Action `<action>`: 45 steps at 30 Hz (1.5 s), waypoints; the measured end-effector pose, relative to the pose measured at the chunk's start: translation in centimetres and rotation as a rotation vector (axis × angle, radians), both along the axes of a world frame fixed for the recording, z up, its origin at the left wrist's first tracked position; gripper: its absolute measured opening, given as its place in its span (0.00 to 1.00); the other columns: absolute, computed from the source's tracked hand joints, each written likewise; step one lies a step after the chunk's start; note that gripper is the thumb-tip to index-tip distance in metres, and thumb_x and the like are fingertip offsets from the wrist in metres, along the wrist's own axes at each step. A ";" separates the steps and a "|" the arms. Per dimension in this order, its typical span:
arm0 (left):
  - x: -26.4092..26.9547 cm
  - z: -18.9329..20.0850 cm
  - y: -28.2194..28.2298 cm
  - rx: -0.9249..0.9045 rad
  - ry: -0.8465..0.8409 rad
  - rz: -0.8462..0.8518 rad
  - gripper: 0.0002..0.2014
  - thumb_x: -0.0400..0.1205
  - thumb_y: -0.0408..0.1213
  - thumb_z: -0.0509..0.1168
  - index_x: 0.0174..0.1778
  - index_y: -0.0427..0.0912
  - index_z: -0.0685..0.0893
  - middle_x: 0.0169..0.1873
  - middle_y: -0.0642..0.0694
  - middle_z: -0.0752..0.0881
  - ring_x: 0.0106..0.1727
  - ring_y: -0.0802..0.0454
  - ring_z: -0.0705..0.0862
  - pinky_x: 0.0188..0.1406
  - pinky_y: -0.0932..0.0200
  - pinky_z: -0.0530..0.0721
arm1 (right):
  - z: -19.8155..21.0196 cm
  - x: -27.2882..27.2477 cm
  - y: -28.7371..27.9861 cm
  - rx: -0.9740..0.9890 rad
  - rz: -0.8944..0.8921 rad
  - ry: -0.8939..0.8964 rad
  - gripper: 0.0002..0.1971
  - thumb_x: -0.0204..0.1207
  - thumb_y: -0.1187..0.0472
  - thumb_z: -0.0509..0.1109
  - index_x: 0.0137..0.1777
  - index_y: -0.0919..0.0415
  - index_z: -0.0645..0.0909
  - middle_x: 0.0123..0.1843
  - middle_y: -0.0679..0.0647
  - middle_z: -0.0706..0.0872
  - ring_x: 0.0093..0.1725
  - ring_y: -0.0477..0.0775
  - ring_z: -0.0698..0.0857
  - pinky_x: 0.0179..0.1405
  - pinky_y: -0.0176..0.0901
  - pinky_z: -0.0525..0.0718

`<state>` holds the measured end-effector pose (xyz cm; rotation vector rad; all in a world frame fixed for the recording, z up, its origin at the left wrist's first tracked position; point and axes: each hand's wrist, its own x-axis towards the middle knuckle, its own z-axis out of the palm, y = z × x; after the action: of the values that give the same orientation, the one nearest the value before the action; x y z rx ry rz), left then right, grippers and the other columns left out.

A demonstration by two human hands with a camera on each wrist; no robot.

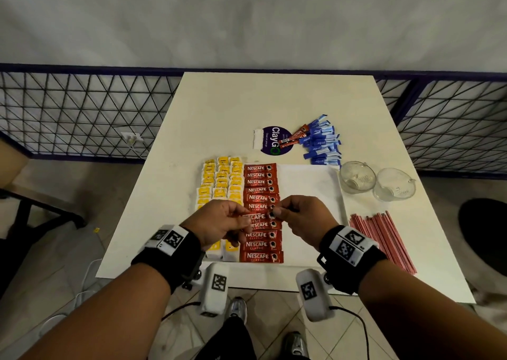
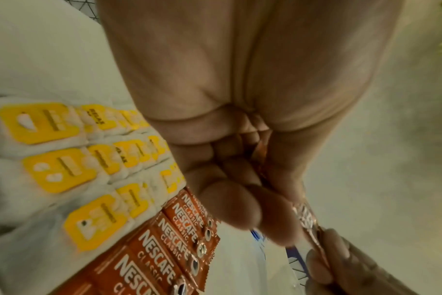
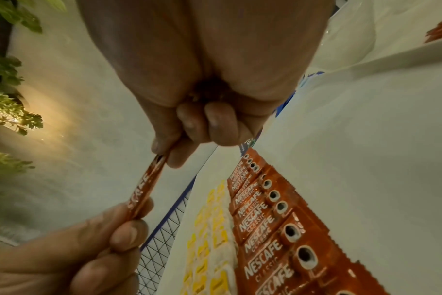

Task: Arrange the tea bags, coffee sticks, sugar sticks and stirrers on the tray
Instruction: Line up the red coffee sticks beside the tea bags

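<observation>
Both hands hold one red coffee stick [image 3: 144, 187] between them, just above the tray. My left hand [image 1: 244, 215] pinches its left end and my right hand [image 1: 277, 209] pinches its right end. Below it, a column of red Nescafe coffee sticks [image 1: 260, 184] lies on the white tray [image 1: 310, 189]. Rows of yellow tea bags [image 1: 222, 181] fill the tray's left side. Blue sugar sticks [image 1: 321, 145] are piled on the table behind the tray, with two loose coffee sticks [image 1: 295, 136] beside them. Red stirrers [image 1: 381, 239] lie on the table right of the tray.
Two clear glass cups [image 1: 356, 177] [image 1: 395, 184] stand right of the tray, behind the stirrers. A round purple sticker [image 1: 273, 140] is on the white table [image 1: 247, 99]. A wire fence [image 1: 82, 107] runs behind the table.
</observation>
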<state>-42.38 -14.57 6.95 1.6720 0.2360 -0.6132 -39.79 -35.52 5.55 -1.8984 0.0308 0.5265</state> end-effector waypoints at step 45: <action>-2.0 -8.2 5.8 0.886 0.034 0.234 0.25 0.80 0.48 0.67 0.69 0.37 0.75 0.60 0.38 0.85 0.65 0.38 0.80 0.59 0.53 0.76 | -5.9 -2.3 -0.3 -0.611 0.208 0.189 0.13 0.73 0.45 0.74 0.47 0.53 0.82 0.45 0.49 0.83 0.47 0.50 0.82 0.46 0.40 0.79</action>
<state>-44.34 -8.77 -1.26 2.4274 0.8030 -0.3685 -42.10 -35.82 -0.40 -2.4538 0.1306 0.9147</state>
